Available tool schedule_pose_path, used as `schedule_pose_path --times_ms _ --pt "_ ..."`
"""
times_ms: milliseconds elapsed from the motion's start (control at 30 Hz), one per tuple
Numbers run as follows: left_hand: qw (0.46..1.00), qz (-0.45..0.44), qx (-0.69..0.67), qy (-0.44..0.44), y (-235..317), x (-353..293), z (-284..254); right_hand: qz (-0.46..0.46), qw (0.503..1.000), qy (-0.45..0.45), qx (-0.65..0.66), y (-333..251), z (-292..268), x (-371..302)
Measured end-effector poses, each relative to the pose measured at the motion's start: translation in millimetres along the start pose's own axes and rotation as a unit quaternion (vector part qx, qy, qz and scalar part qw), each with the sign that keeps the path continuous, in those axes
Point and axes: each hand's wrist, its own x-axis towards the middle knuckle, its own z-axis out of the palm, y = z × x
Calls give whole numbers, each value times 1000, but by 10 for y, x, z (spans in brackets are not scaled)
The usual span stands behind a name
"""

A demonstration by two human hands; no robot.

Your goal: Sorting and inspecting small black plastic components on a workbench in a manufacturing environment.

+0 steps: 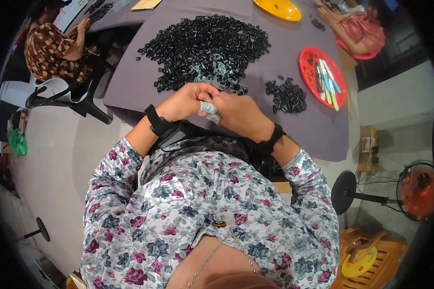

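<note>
My left hand and my right hand meet at the near edge of the table, fingers pinched together. Whatever lies between the fingertips is too small or hidden to make out. Silvery-grey wrapping covers fingers where the hands meet. Just beyond them spreads a large heap of small black plastic pieces, with clear, greyish bits mixed in at its near side. To the right of my right hand lies a smaller pile of black pieces.
A red plate at the right carries knives with coloured handles and dark scraps. A yellow dish sits at the far edge of the purple-grey tablecloth. Co-workers sit at far left and far right. A red fan stands right.
</note>
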Motion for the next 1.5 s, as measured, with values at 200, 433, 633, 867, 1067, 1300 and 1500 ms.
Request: schedule_pose_path --times_ms 200,433,633,867,1067,1300,1500 --pt "997 -61 5 -39 83 -36 63 39 997 -33 63 -135 8 -94" --pt "996 -55 11 -76 120 -70 127 3 996 -52 75 -129 -31 -130" --pt "997 -24 -1 -76 77 -51 211 -13 994 -5 108 -136 -113 -155" --pt "995 -43 61 -60 144 -42 445 6 990 10 139 -102 -6 -366" --pt "996 -62 56 -33 48 1 407 18 991 -17 130 -151 -109 -303" --pt "994 -64 62 -54 -32 -30 429 1 976 20 215 -150 82 -401" --pt "996 -46 78 -8 -54 -26 522 59 992 -55 102 -45 -109 -548"
